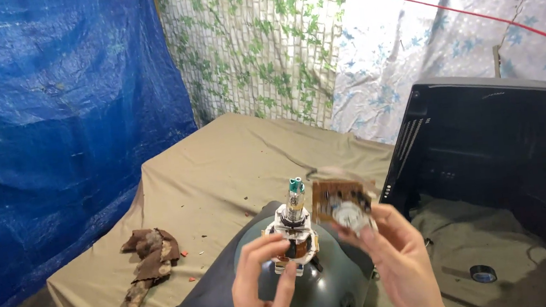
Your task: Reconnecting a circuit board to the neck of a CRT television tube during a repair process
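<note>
Head view: picture tube lies face down on the cloth-covered table. Left hand grips the neck yoke. Right hand pinches the small brown circuit board beside the neck. Risk: sideways force could snap the glass neck.
</note>
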